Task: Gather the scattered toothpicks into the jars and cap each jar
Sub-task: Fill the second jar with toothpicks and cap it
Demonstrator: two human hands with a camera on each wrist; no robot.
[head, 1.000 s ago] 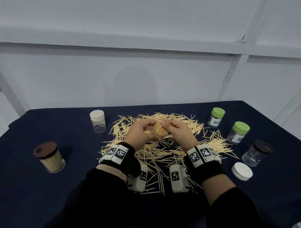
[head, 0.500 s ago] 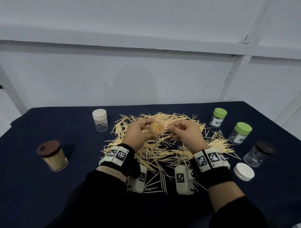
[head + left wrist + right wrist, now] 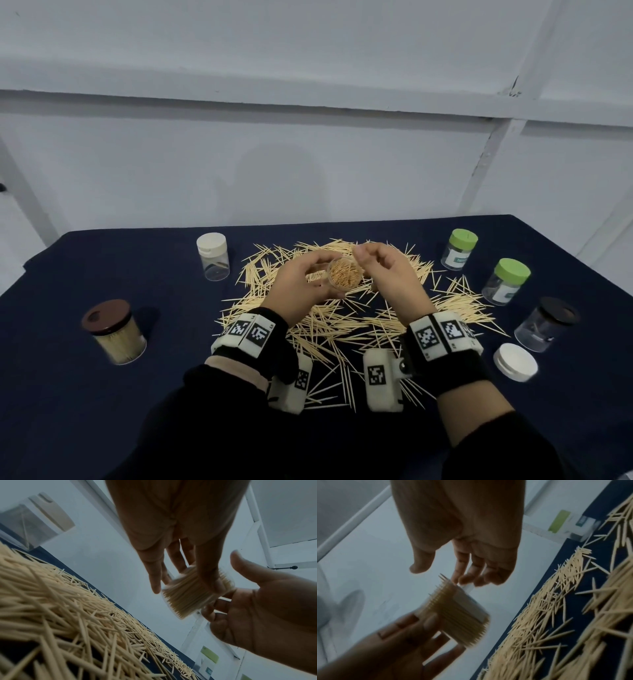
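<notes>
Now full jar (image 3: pixel 344 275) in left grip (image 3: pixel 301 291).

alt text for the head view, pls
The left hand holds an open, toothpick-packed jar above a pile of loose toothpicks on a dark blue table; the right hand hovers beside it, fingers relaxed. Five capped jars and a loose white lid ring the pile.

Bare counter (image 3: pixel 164 394) is left at lower left; the centre is blocked by scattered toothpicks (image 3: pixel 342 325), the right edge by capped jars (image 3: pixel 507 281).
</notes>
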